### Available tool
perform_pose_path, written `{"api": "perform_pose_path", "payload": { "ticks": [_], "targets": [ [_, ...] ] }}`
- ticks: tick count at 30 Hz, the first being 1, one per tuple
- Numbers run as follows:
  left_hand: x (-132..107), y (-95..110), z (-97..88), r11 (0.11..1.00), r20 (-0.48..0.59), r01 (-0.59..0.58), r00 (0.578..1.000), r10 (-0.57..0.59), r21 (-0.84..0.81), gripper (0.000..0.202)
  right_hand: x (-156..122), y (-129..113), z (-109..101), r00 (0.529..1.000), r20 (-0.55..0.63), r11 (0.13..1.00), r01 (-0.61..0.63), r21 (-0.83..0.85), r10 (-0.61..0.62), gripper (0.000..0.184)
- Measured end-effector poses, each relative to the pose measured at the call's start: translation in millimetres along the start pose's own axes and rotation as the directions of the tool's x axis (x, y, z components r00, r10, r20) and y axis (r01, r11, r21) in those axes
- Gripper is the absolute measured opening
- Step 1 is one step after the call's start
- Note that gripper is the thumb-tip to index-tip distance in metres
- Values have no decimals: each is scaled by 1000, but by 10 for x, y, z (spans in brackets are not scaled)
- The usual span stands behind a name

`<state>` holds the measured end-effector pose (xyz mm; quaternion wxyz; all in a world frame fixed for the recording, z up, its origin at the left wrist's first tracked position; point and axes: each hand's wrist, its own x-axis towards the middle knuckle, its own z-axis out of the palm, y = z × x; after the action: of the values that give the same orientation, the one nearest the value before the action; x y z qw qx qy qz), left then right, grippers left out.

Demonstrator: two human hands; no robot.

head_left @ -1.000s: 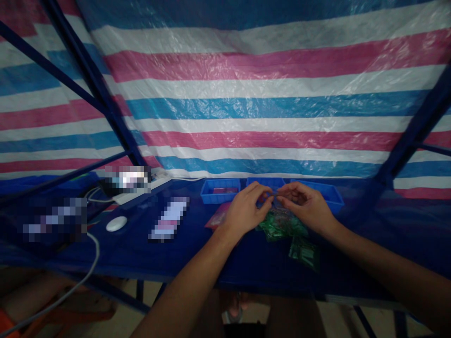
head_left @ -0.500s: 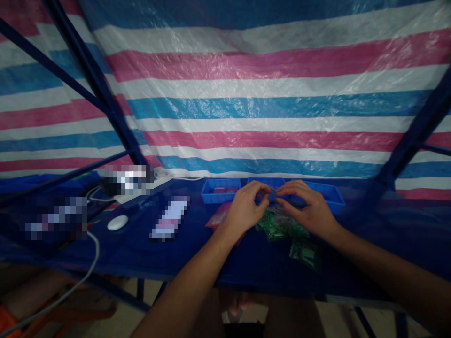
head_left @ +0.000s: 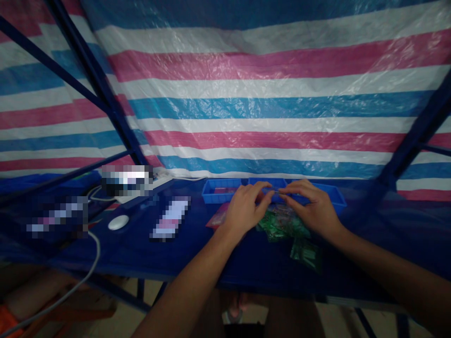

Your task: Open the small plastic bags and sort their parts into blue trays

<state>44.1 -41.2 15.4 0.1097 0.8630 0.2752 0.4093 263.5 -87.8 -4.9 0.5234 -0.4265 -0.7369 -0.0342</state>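
My left hand (head_left: 246,207) and my right hand (head_left: 315,209) meet fingertip to fingertip above the blue table (head_left: 260,263). Each is closed in a pinch on a small thin piece between them, too blurred to name. Below the fingers lies a pile of small green clear packets (head_left: 273,227), with one packet (head_left: 306,254) nearer the table's front edge. A pink packet (head_left: 216,217) shows partly from behind my left wrist. Behind my hands stand a left blue tray (head_left: 211,198), a middle blue tray (head_left: 267,182) and a right blue tray (head_left: 333,196), the latter two partly covered by my fingers.
Left of my arms lie a blurred-out phone (head_left: 171,218) and a white oval object (head_left: 118,222). Farther left are a white cable (head_left: 97,253) and a white strip (head_left: 160,182). Blue frame posts (head_left: 121,126) and a striped sheet (head_left: 268,103) stand behind. Someone's leg (head_left: 38,291) shows at lower left.
Both hands have shifted very slightly to the right. My left thumb has come up closer to the fingertips, and the pinched piece now shows as a thin line between the hands.
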Motion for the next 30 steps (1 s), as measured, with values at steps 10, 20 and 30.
{"api": "perform_pose_path", "payload": {
  "ticks": [10, 20, 30],
  "targets": [
    [36, 62, 5, 972, -26, -12, 1000, 6, -236, 25, -25, 43, 30, 999, 10, 999, 32, 1, -32, 24],
    [42, 2, 20, 970, -66, 63, 995, -81, -234, 21, -68, 56, 103, 987, 18, 963, -159, 218, 159, 30],
    [-19, -36, 36, 997, 28, -16, 999, 19, -81, 57, -32, 98, 48, 993, 116, 997, 27, 76, -36, 16]
  ]
}}
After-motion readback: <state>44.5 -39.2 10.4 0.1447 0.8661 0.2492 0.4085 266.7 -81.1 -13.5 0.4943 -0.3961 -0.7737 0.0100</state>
